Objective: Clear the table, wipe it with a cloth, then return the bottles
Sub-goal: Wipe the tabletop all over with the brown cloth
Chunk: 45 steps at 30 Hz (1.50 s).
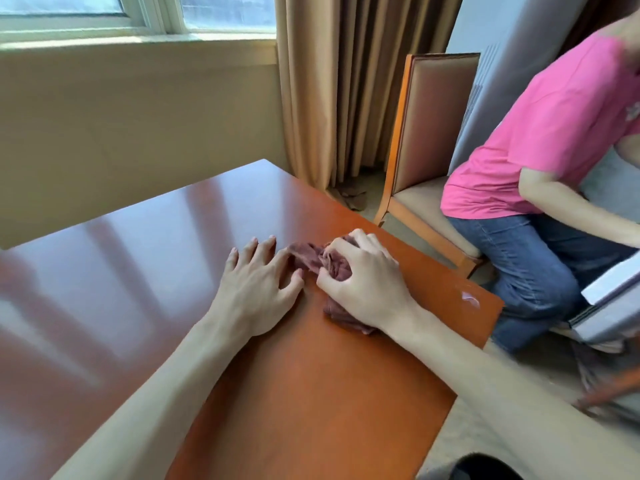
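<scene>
Under right fingers [341,249] — bunched cloth [313,259]

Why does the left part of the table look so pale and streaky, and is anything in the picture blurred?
In the head view, the pale streaks are window light reflected off the glossy table; its right part shows true orange-brown. The left hand and the right hand on the cloth look fairly sharp. The seated person's pink shirt is smeared at the top right edge, where straight lines also bend.

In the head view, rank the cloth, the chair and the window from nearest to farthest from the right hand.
1. Cloth: gripped under the right hand, on the table.
2. Chair: beyond the table's right edge.
3. Window: far wall, upper left.
</scene>
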Available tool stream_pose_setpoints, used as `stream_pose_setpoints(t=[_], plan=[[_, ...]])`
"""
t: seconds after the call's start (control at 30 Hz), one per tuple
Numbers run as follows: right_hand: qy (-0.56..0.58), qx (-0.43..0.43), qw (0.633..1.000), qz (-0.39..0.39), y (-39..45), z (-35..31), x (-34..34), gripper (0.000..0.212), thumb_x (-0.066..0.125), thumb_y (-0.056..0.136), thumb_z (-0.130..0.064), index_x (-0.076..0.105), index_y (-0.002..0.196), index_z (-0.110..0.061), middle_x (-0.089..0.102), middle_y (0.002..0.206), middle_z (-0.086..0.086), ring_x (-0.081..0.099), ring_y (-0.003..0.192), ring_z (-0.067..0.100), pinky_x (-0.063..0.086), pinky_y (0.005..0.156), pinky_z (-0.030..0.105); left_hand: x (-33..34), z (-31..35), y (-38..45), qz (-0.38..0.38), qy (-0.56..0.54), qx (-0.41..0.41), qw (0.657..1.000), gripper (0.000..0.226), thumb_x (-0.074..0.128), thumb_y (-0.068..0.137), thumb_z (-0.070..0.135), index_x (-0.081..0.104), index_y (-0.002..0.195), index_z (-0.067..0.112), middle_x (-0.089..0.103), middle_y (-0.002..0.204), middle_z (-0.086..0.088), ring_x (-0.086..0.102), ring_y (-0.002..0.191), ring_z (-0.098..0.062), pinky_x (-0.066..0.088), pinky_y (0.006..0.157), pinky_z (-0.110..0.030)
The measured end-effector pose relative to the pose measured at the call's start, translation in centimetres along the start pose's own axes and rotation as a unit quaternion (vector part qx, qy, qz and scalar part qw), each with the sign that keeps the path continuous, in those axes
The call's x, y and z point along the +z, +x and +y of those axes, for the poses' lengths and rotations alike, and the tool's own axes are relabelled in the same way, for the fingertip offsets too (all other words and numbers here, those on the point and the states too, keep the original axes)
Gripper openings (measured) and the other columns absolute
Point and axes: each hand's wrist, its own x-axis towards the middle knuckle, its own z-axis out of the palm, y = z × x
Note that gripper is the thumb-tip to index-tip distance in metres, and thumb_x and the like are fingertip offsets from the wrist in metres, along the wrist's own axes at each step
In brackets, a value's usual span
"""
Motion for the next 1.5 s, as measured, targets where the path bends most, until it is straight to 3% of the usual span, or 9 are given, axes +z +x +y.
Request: stream_pose_setpoints(t=[0.13, 0.23, 0.43, 0.6, 0.7, 0.87, 1.1, 1.3, 1.5], plan=[[0.06, -0.05, 0.996, -0.043, -12.0, -3.1, -4.3, 0.025, 0.065, 0.079, -0.051, 0.066, 0.1, -0.037, 0.055, 0.11, -0.016, 0.052, 0.109, 0.008, 0.044, 0.092, 0.024, -0.9, 1.2, -1.0, 0.033, 0.01, -0.003, 0.999, 0.053, 0.03, 0.094, 0.048, 0.06, 0.126, 0.018, 0.048, 0.146, -0.014, 0.038, 0.138, -0.033, 0.034, 0.113, -0.043], [0.084, -0.032, 0.996, -0.023, -12.8, -1.3, -5.6, 0.023, 0.068, 0.077, -0.05, 0.067, 0.097, -0.038, 0.058, 0.108, -0.019, 0.055, 0.109, 0.006, 0.049, 0.089, 0.029, -1.2, 3.4, -3.4, 0.039, -0.058, -0.018, 0.997, 0.037, 0.041, 0.099, 0.039, 0.059, 0.126, 0.021, 0.047, 0.144, -0.006, 0.041, 0.134, -0.026, 0.043, 0.102, -0.039], [-0.041, 0.177, 0.98, 0.075, -3.6, 6.5, -5.0, 0.033, 0.063, 0.083, -0.057, 0.066, 0.096, -0.027, 0.057, 0.103, 0.003, 0.057, 0.108, 0.031, 0.05, 0.084, 0.041, -0.3, 5.0, -7.6, -0.025, -0.057, 0.048, 0.997, 0.062, 0.026, 0.095, 0.063, 0.034, 0.153, 0.04, 0.026, 0.163, -0.004, 0.015, 0.152, -0.023, 0.014, 0.125, -0.039], [0.015, 0.066, 0.998, 0.012, -11.8, 1.6, -5.2, 0.023, 0.064, 0.08, -0.053, 0.063, 0.093, -0.034, 0.054, 0.101, -0.014, 0.051, 0.101, 0.012, 0.045, 0.078, 0.032, 0.7, 4.9, -7.8, -0.01, -0.027, 0.048, 0.998, 0.069, 0.019, 0.091, 0.067, 0.028, 0.155, 0.042, 0.021, 0.166, -0.004, 0.01, 0.154, -0.024, 0.008, 0.126, -0.04], [0.001, 0.051, 0.998, 0.036, -10.2, 4.8, -6.2, 0.025, 0.063, 0.08, -0.055, 0.065, 0.094, -0.034, 0.057, 0.101, -0.013, 0.055, 0.103, 0.015, 0.048, 0.079, 0.035, 1.0, 4.7, -7.8, -0.011, -0.025, 0.049, 0.998, 0.071, 0.016, 0.09, 0.068, 0.028, 0.155, 0.042, 0.021, 0.166, -0.003, 0.01, 0.154, -0.023, 0.008, 0.126, -0.04], [-0.065, 0.245, 0.962, 0.104, -3.9, 10.6, -6.7, 0.046, 0.061, 0.088, -0.063, 0.066, 0.104, -0.02, 0.06, 0.11, 0.009, 0.057, 0.109, 0.034, 0.045, 0.078, 0.038, 0.7, 4.8, -7.9, -0.004, -0.032, 0.052, 0.998, 0.074, 0.014, 0.088, 0.068, 0.03, 0.155, 0.041, 0.023, 0.165, -0.004, 0.011, 0.154, -0.024, 0.009, 0.126, -0.04], [-0.007, 0.133, 0.989, 0.069, -10.5, 8.2, -7.2, 0.019, 0.069, 0.08, -0.047, 0.062, 0.086, -0.03, 0.055, 0.096, -0.009, 0.054, 0.098, 0.017, 0.046, 0.079, 0.036, 0.9, 4.7, -7.9, -0.004, -0.028, 0.051, 0.998, 0.073, 0.012, 0.088, 0.068, 0.028, 0.155, 0.043, 0.021, 0.166, -0.002, 0.009, 0.154, -0.023, 0.006, 0.126, -0.039], [-0.068, 0.256, 0.956, 0.125, -5.2, 11.3, -7.2, 0.046, 0.058, 0.081, -0.07, 0.059, 0.083, -0.024, 0.064, 0.097, 0.008, 0.061, 0.097, 0.037, 0.05, 0.076, 0.042, 0.8, 4.7, -7.9, -0.009, -0.03, 0.055, 0.998, 0.076, 0.011, 0.087, 0.069, 0.028, 0.156, 0.042, 0.02, 0.166, -0.004, 0.009, 0.154, -0.024, 0.008, 0.125, -0.042], [-0.017, 0.121, 0.988, 0.094, -12.2, 4.2, -6.1, 0.025, 0.064, 0.083, -0.054, 0.061, 0.087, -0.029, 0.054, 0.095, -0.008, 0.052, 0.096, 0.016, 0.044, 0.075, 0.033, 0.8, 4.9, -7.9, -0.007, -0.029, 0.053, 0.998, 0.074, 0.012, 0.088, 0.068, 0.028, 0.156, 0.041, 0.02, 0.166, -0.004, 0.008, 0.154, -0.024, 0.007, 0.126, -0.041]])
